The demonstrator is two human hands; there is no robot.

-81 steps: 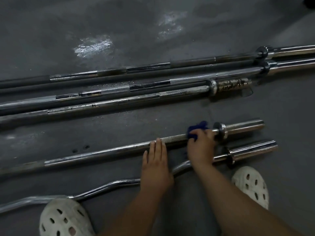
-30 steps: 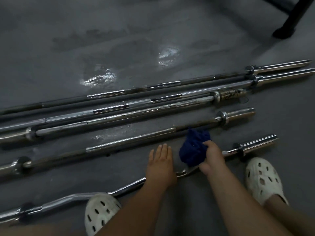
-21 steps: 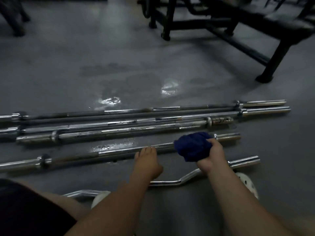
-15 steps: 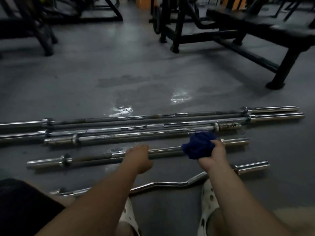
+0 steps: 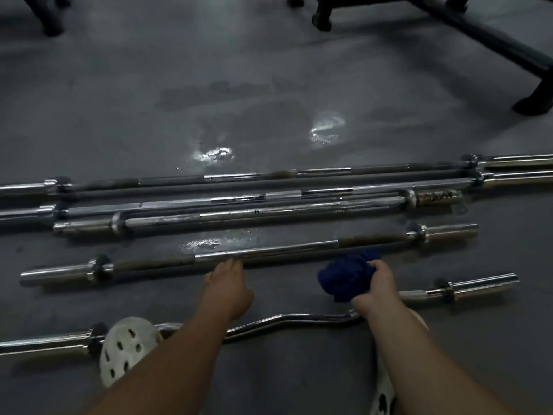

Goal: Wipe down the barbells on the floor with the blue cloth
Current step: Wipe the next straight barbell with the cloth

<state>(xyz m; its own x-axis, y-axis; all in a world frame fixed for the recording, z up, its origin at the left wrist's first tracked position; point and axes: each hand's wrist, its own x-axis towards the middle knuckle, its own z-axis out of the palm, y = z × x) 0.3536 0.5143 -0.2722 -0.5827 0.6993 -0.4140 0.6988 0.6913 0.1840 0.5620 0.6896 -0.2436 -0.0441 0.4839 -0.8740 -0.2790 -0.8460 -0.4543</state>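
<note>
Nearest, the bent curl bar (image 5: 299,320) lies on the floor beside a white shoe (image 5: 125,348). Just beyond it, the left hand (image 5: 227,287) reaches out flat, fingers together, with the tips touching the short straight barbell (image 5: 269,251). The right hand (image 5: 378,287) clutches the blue cloth (image 5: 344,277), a dark bunched wad between those two bars. The step looks like setting up a stroke: the cloth must wrap a shaft and slide along it. Three longer barbells (image 5: 269,202) lie farther off.
</note>
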